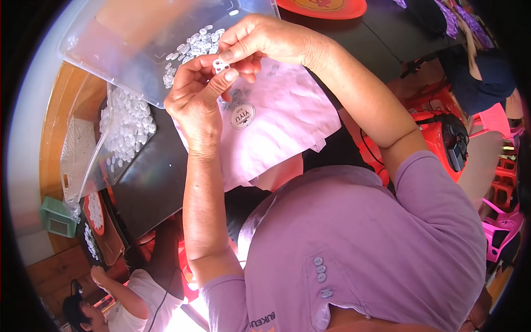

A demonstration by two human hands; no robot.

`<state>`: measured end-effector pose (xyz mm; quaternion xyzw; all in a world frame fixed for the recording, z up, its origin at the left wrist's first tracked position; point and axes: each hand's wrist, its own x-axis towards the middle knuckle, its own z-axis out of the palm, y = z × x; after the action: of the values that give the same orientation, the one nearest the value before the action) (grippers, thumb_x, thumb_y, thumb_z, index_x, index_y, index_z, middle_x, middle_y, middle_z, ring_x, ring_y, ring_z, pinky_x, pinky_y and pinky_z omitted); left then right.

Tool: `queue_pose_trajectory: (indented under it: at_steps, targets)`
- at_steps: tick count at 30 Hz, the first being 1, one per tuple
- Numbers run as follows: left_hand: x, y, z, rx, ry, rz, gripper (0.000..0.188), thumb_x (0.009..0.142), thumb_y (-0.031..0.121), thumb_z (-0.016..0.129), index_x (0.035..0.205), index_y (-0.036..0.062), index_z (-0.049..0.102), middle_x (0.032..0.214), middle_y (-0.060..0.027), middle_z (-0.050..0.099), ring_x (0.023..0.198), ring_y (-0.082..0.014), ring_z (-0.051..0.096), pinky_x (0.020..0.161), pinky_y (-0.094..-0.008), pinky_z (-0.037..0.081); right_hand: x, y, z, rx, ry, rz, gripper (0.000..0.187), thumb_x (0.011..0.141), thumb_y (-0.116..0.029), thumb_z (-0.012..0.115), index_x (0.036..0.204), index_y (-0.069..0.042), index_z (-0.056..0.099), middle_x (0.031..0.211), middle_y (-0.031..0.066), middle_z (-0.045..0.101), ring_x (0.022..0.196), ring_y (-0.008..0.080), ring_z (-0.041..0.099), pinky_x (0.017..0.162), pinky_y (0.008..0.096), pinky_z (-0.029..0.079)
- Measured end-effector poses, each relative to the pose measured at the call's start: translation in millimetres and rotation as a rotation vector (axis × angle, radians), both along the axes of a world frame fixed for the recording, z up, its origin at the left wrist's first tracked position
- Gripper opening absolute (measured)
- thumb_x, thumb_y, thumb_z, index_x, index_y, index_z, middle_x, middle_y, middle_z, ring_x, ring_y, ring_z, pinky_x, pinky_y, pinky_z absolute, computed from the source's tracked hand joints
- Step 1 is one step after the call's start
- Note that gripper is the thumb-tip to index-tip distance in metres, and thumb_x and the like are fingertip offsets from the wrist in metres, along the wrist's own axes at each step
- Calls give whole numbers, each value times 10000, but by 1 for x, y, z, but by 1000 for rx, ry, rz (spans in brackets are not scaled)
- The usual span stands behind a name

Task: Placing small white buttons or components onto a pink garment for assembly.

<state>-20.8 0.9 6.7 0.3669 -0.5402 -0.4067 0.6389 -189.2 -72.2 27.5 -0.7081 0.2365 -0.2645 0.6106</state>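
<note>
Over the near edge of a clear plastic bin (pixel 138 83), my two hands meet at a small white plastic piece with dark-looking holes (pixel 220 66). My left hand (pixel 196 97) pinches it from below between thumb and fingers. From above, my right hand (pixel 263 41) closes its thumb and fingertips on the upper end. Whether it is one part or two joined ones I cannot make out. Just beyond my fingers, a loose heap of similar small white pieces (pixel 202 44) lies in the bin. Below my hands spreads a pink cloth (pixel 276 122) with a round printed mark.
A clear bag of white pieces (pixel 127 127) rests on the dark table (pixel 152 188) to the left. Further left are a green basket (pixel 58 217) and a red tray of white pieces (pixel 94 213). Another person (pixel 133 299) sits at lower left. A red plate (pixel 326 8) is at the top.
</note>
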Motion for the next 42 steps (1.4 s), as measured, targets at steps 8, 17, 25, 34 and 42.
queue_pose_trajectory:
  at_steps: [8, 17, 25, 34, 42]
  targets:
    - [0, 4, -1, -54, -64, 40, 261, 751, -18, 760, 970, -61, 624, 789, -76, 640, 643, -111, 577, 474, -226, 440, 3, 7, 1, 61, -65, 57, 268, 874, -261, 627, 742, -27, 619, 616, 19, 579, 499, 97, 549, 489, 198, 366]
    - [0, -5, 1, 6, -94, 27, 318, 734, -11, 781, 1006, -25, 617, 785, -41, 635, 650, -75, 561, 510, -199, 441, 2, 0, -2, -54, -43, -87, 249, 880, -244, 633, 779, -16, 628, 599, 8, 553, 512, 86, 527, 511, 218, 388]
    - [20, -17, -4, 228, 49, 260, 173, 788, -16, 677, 946, -60, 623, 758, -74, 637, 562, -122, 577, 445, -233, 427, -2, -28, -29, -720, 463, -494, 235, 864, -241, 635, 802, -16, 611, 599, 74, 557, 549, 217, 563, 541, 342, 431]
    - [17, -13, 2, 278, 88, 200, 145, 800, 28, 680, 920, -49, 652, 723, -82, 641, 558, -121, 573, 449, -227, 413, -12, -17, -35, -1098, 887, -468, 192, 886, -204, 575, 876, -12, 571, 742, 175, 634, 730, 373, 627, 616, 500, 448]
    - [15, -10, 2, 299, 81, 169, 130, 794, 41, 685, 897, -35, 658, 712, -70, 635, 548, -114, 565, 443, -223, 401, -14, -14, -32, -1093, 938, -369, 164, 807, -103, 515, 887, 6, 606, 780, 223, 655, 755, 391, 646, 636, 506, 473]
